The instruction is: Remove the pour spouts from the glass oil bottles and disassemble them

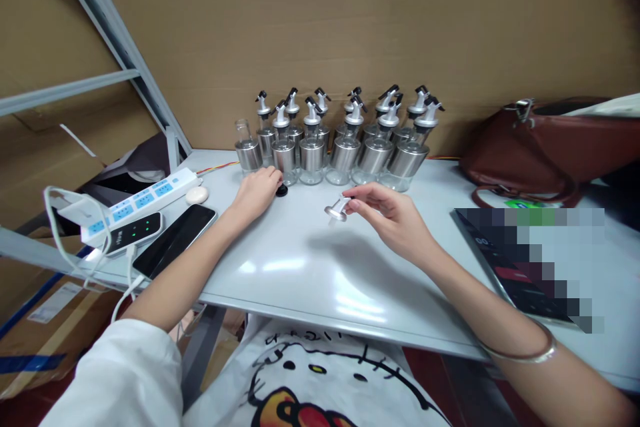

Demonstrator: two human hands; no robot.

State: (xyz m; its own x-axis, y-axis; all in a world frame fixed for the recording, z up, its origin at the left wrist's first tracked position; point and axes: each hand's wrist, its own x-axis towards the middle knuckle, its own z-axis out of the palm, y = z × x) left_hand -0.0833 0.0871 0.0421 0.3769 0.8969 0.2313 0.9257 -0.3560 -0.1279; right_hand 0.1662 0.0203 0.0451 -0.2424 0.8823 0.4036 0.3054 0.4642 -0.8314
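Observation:
My left hand is low over the table with its fingers curled. Its fingertips are on a small black round stopper on the tabletop. Just behind this hand stands a glass bottle with a steel sleeve and a bare neck. My right hand pinches a silver pourer spout between thumb and fingers, above the middle of the table, its round collar pointing down and left. Behind both hands, several similar bottles stand upright in two rows, topped with silver pourers with black levers.
On the left lie a power strip, a phone, a small black-and-white device with cables and a round white case. A brown bag and a partly pixelated tablet are on the right. Cardboard stands behind the table.

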